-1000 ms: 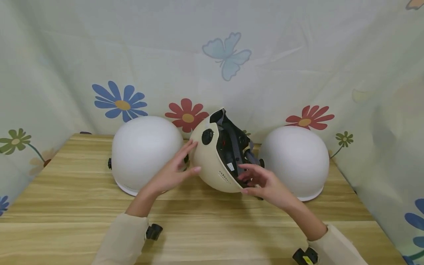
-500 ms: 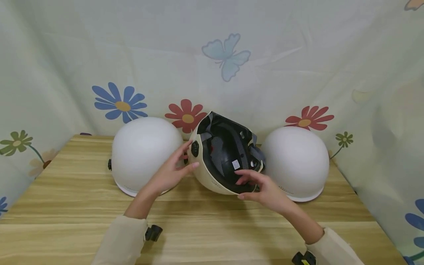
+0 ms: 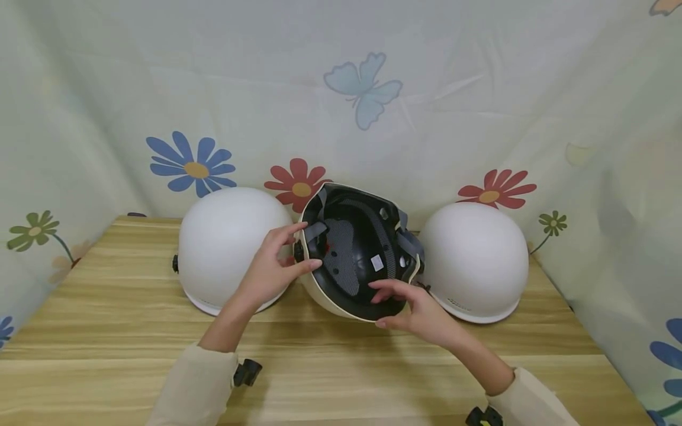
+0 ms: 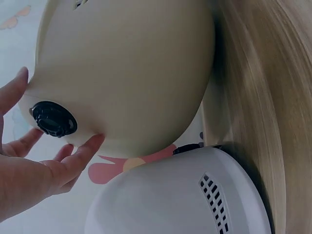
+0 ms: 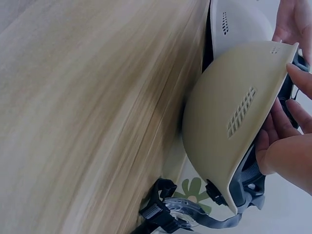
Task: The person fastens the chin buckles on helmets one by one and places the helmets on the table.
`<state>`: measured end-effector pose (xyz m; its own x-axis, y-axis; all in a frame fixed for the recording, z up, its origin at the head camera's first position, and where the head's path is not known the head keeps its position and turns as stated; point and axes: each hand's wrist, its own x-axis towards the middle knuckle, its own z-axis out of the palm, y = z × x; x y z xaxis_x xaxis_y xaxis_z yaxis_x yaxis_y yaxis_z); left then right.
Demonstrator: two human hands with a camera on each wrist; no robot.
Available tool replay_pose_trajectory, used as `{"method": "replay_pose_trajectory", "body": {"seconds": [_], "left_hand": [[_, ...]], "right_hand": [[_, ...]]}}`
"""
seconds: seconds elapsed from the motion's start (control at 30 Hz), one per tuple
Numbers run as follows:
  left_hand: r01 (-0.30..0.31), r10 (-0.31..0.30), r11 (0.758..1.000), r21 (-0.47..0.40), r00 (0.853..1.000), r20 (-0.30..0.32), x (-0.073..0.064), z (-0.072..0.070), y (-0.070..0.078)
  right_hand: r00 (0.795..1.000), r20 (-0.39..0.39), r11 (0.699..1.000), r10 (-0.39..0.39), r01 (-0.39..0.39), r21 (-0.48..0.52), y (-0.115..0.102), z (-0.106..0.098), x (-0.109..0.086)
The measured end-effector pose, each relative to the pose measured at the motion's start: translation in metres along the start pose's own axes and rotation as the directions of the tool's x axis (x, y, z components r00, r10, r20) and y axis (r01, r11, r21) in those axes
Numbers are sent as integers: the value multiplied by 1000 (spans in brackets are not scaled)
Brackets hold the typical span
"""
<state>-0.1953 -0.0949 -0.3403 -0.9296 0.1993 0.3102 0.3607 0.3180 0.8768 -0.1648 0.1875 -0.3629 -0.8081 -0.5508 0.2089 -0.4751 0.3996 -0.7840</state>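
Note:
A cream helmet [image 3: 325,293] lies tipped on its shell in the middle of the table, its black-lined hollow facing up and toward me. My left hand [image 3: 269,266] grips its left side, thumb at the rim and fingertips on the shell beside the black round knob [image 4: 53,119]. At the front rim, my right hand [image 3: 421,310] holds the edge, thumb outside and fingers inside the padding. A white label [image 3: 377,262] shows within the lining. Grey straps [image 3: 410,244] run along the helmet's right side, and a black buckle [image 5: 161,204] hangs below in the right wrist view.
One white helmet [image 3: 231,242] stands dome-up close on the left, another white helmet [image 3: 474,260] close on the right. All sit toward the back of the wooden table [image 3: 319,378]. A flower-printed curtain [image 3: 426,148] hangs behind them.
The cream helmet has turned over from its side, so its open hollow now faces up and toward me. My left thumb has come over its rim; the right hand shifted slightly left and nearer.

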Motion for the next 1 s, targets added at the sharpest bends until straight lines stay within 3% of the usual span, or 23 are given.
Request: {"method": "replay_pose_trajectory", "body": {"seconds": [0.23, 0.5, 0.63, 0.8, 0.9, 1.0], "left_hand": [[-6, 5, 999, -35, 1000, -18, 1, -1, -5], [56, -57, 998, -30, 998, -22, 3, -2, -15], [84, -84, 996, 1, 996, -21, 2, -4, -19], [78, -77, 997, 12, 997, -20, 2, -5, -21], [71, -71, 997, 5, 997, -19, 2, -4, -22], [75, -75, 997, 3, 997, -14, 1, -4, -22]], "right_hand": [[1000, -22, 995, -16, 18, 94, 3, -4, -2], [994, -108, 984, -13, 33, 176, 5, -21, -6], [981, -192, 981, -11, 47, 186, 6, -38, -7], [946, -308, 989, 100, -61, 132, 7, -65, -9], [929, -321, 981, 185, -156, 113, 8, -78, -9], [926, -300, 972, 230, -205, 114, 12, -83, -8]]}}
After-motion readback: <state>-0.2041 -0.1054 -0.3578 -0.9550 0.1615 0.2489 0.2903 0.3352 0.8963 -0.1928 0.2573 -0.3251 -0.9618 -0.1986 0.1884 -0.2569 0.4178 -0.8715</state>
